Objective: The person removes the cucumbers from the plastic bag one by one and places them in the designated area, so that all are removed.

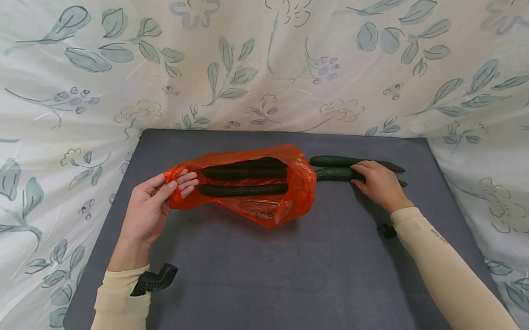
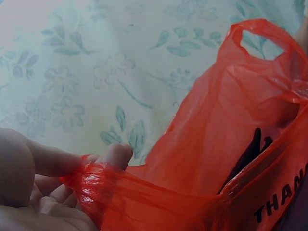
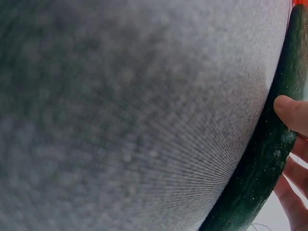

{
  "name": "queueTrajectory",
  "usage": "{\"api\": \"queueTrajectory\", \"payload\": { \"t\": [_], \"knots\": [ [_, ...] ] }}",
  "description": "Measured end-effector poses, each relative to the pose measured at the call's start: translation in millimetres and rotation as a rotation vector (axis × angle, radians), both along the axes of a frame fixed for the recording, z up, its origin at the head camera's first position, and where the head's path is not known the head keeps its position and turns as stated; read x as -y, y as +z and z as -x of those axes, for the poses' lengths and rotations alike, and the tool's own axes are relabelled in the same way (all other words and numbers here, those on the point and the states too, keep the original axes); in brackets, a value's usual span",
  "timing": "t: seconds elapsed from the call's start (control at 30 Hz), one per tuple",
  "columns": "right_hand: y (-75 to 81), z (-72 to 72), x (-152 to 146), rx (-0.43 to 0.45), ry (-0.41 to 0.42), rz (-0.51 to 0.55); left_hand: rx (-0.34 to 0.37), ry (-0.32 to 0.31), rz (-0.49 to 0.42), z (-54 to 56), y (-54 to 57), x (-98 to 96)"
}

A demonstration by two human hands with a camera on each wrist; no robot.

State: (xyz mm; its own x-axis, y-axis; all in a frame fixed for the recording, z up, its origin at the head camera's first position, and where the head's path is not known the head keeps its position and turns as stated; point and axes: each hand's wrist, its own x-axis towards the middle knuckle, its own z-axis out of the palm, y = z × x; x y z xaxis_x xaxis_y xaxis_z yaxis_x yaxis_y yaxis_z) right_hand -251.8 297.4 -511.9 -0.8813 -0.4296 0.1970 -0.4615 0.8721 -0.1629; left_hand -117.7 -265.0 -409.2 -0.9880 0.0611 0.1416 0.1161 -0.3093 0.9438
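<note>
A red plastic bag [image 1: 302, 189] lies on its side with its mouth facing left, and three dark green cucumbers [image 1: 245, 189] show inside it. My left hand [image 1: 147, 208] holds the bag's left end, with the film pinched between thumb and fingers. To the right of the bag, my right hand [image 1: 380, 185] grips a cucumber [image 1: 333, 174] lying on the table; in the right wrist view the thumb and fingers are on opposite sides of this cucumber [image 3: 262, 168]. Just behind it lies another cucumber [image 1: 329, 161], close to my fingertips.
The dark grey table [image 1: 258, 279] has the bag and loose cucumbers towards its far side. A floral-patterned cloth [image 1: 261, 60] hangs behind the table and along both sides. The left wrist view shows a bag handle loop [image 2: 257, 25] and dark printed letters on the film.
</note>
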Motion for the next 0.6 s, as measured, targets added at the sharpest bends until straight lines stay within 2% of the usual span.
{"api": "queueTrajectory", "payload": {
  "t": [0.6],
  "knots": [
    [1.5, -3.2, 3.2, -0.023, 0.005, 0.023, -0.003, 0.006, 0.011, -0.3, -2.4, 1.6]
  ]
}}
